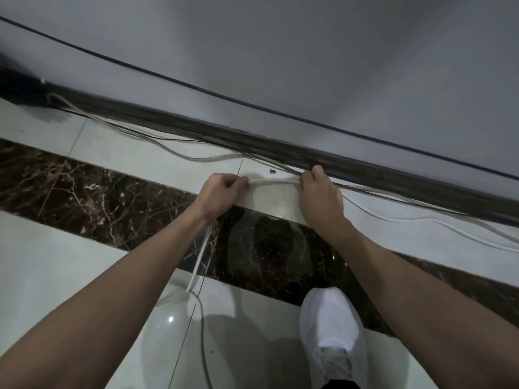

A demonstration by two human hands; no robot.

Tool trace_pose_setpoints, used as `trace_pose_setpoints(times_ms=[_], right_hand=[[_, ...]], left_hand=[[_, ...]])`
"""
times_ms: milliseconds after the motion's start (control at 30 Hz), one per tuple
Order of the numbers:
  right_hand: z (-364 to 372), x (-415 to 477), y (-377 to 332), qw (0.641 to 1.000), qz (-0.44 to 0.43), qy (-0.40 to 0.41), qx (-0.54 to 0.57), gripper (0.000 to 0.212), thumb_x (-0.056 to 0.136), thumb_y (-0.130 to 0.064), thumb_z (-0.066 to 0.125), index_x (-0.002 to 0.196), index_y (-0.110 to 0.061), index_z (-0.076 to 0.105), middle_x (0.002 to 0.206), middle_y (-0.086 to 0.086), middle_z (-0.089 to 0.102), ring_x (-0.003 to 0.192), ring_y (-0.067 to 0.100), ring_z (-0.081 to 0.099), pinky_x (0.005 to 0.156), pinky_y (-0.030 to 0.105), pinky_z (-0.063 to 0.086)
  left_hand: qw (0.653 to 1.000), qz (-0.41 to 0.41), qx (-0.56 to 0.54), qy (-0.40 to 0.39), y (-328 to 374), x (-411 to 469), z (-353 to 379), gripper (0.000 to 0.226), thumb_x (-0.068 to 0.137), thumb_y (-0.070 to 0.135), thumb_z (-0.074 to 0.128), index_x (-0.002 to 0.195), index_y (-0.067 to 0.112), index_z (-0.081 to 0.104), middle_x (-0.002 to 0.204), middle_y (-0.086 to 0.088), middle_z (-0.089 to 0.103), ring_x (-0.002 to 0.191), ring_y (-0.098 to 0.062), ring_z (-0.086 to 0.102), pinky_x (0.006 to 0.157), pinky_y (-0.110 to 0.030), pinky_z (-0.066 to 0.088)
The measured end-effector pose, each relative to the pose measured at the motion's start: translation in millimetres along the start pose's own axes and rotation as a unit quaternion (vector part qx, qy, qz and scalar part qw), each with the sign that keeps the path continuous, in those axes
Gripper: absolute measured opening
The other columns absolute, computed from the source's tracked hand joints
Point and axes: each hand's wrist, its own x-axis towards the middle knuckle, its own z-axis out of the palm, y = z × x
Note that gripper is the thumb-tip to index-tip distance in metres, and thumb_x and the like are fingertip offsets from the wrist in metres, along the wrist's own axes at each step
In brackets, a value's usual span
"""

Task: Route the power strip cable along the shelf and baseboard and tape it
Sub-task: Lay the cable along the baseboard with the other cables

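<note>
A white power strip cable is stretched level between my two hands, just above the pale floor tile. My left hand pinches it at the left, and the cable drops from under that wrist down to the floor. My right hand grips it at the right, close to the dark baseboard; from there the cable trails right along the floor. No tape or power strip is visible.
Several thin grey and black cables lie loose along the baseboard. A dark cable runs across the grey wall. A dark marble band crosses the floor. My white shoe stands below the right arm.
</note>
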Motion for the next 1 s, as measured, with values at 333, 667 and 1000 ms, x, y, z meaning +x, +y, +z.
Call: trace_pose_setpoints(times_ms=[333, 667, 1000], right_hand=[[14.4, 7.7, -31.9, 0.992, -0.114, 0.012, 0.047, 0.013, 0.095, -0.016, 0.067, 0.097, -0.003, 0.069, 0.099, 0.014, 0.065, 0.075, 0.032, 0.067, 0.060, 0.035, 0.052], [10.9, 11.7, -34.3, 0.998, -0.041, -0.015, -0.046, 0.012, 0.094, -0.009, 0.065, 0.100, 0.001, 0.064, 0.097, 0.018, 0.059, 0.069, 0.029, 0.065, 0.053, 0.028, 0.034], [13.6, 11.2, -108.6, 0.981, -0.127, -0.111, 0.096, 0.043, 0.100, -0.014, 0.053, 0.143, -0.013, 0.048, 0.140, 0.008, 0.046, 0.113, 0.029, 0.058, 0.091, 0.042, 0.053]], left_hand=[[0.963, 0.142, 0.228, 0.032, -7.5, -0.4, 1.3, 0.033, 0.105, 0.044, 0.044, 0.115, 0.028, 0.071, 0.112, 0.006, 0.072, 0.102, -0.020, 0.065, 0.087, -0.038, 0.052], [0.956, 0.066, 0.285, -0.013, -75.7, -31.3, -74.1, 0.041, 0.100, 0.059, 0.038, 0.115, 0.037, 0.069, 0.105, 0.007, 0.075, 0.096, -0.019, 0.070, 0.086, -0.042, 0.056], [0.909, 0.137, 0.388, 0.069, -67.7, -18.0, -90.6, 0.043, 0.106, 0.050, 0.033, 0.107, 0.033, 0.071, 0.101, 0.010, 0.072, 0.091, -0.019, 0.068, 0.069, -0.033, 0.054]])
